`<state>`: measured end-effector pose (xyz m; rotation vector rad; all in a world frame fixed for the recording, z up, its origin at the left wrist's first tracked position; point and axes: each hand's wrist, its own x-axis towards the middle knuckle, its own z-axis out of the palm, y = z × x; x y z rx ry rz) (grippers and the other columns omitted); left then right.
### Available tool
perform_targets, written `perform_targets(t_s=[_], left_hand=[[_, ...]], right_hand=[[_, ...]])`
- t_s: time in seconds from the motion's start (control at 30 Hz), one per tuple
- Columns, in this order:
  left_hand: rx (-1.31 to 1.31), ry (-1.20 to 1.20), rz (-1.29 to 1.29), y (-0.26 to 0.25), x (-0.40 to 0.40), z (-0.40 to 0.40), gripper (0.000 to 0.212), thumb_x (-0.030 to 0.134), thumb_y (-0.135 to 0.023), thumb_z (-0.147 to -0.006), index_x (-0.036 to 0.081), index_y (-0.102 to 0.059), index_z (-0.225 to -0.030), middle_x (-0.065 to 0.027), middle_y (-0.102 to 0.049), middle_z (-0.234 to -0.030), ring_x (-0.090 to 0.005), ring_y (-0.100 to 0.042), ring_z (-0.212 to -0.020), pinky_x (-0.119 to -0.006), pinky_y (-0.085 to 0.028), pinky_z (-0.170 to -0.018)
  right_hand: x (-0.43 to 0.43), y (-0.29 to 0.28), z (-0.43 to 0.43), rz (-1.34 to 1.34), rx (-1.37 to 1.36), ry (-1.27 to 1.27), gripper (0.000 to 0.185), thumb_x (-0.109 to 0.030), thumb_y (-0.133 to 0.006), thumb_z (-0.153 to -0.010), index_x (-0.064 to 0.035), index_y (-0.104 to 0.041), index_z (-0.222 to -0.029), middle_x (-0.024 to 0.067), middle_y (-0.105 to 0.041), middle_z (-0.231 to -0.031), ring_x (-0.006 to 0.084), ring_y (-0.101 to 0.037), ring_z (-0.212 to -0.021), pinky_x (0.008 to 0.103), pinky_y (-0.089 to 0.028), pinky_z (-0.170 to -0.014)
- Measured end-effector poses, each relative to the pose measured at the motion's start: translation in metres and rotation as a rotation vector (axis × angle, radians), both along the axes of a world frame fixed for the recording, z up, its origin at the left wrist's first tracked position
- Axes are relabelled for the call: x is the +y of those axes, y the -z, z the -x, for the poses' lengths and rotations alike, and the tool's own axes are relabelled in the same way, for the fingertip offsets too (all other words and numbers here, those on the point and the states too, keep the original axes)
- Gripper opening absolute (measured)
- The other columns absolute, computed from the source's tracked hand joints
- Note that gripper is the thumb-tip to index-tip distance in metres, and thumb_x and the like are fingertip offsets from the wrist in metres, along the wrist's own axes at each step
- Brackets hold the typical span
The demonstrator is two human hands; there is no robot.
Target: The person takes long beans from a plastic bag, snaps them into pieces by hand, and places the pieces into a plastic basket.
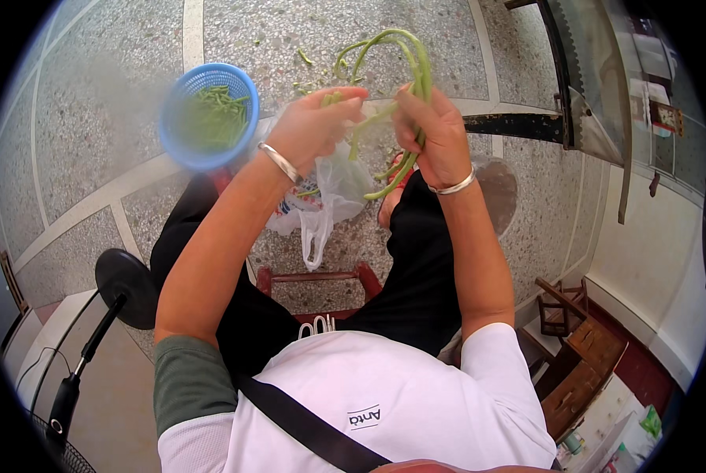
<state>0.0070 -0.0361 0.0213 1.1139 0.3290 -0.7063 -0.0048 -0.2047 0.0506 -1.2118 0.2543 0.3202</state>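
My left hand, wearing a silver bangle, holds short pieces of green bean between thumb and fingers. In my right hand, also with a bangle, is a bunch of yardlong beans; they loop above the hand and their ends hang below it. One bean end passes between the two hands. Left of my left hand, a blue plastic colander stands on the floor with many cut bean pieces inside, partly blurred by haze. Beneath my hands lies a white plastic bag with a bean piece showing at it.
Bean scraps lie on the terrazzo floor beyond my hands. A red stool is between my legs. At left is a black round base on a pole. A dark metal frame and wooden furniture are at right.
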Motion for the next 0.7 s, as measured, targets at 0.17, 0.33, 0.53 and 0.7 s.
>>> perform_targets(t_s=[0.17, 0.33, 0.53, 0.7], left_hand=[[-0.003, 0.201, 0.097, -0.009, 0.004, -0.002, 0.021, 0.025, -0.053, -0.087, 0.005, -0.058, -0.093, 0.0023, -0.052, -0.064, -0.0018, -0.041, -0.048, -0.015, -0.026, -0.038], [-0.119, 0.339, 0.082, -0.003, 0.007, 0.0, 0.019, 0.024, -0.054, -0.086, 0.006, -0.058, -0.088, 0.0016, -0.052, -0.064, -0.0016, -0.04, -0.049, -0.016, -0.026, -0.039], [-0.419, 0.215, -0.119, 0.029, 0.008, -0.001, 0.016, 0.022, -0.054, -0.085, 0.006, -0.055, -0.081, 0.0022, -0.05, -0.063, -0.0028, -0.039, -0.049, -0.017, -0.028, -0.039], [-0.066, -0.225, -0.211, 0.06, 0.01, -0.002, 0.018, 0.022, -0.052, -0.086, 0.007, -0.051, -0.076, 0.0001, -0.049, -0.064, -0.0062, -0.042, -0.051, -0.018, -0.033, -0.039]], right_hand=[[0.002, 0.002, 0.0, 0.023, 0.03, -0.021, 0.01, -0.013, -0.056, -0.084, -0.0045, -0.054, -0.088, 0.0001, -0.052, -0.066, 0.0036, -0.038, -0.046, 0.0167, -0.026, -0.038], [-0.003, 0.006, -0.006, -0.196, 0.163, 0.083, 0.013, -0.013, -0.057, -0.083, -0.0022, -0.053, -0.088, -0.0002, -0.045, -0.065, 0.006, -0.038, -0.047, 0.0185, -0.026, -0.038], [-0.005, 0.01, -0.007, -0.082, 0.09, 0.265, 0.011, -0.011, -0.059, -0.082, -0.0023, -0.054, -0.087, 0.0019, -0.05, -0.066, 0.0061, -0.039, -0.046, 0.0187, -0.027, -0.038], [0.017, 0.007, 0.006, 0.06, -0.016, 0.207, 0.009, -0.011, -0.06, -0.082, -0.0041, -0.056, -0.087, 0.0025, -0.053, -0.066, 0.0042, -0.039, -0.046, 0.0174, -0.027, -0.039]])
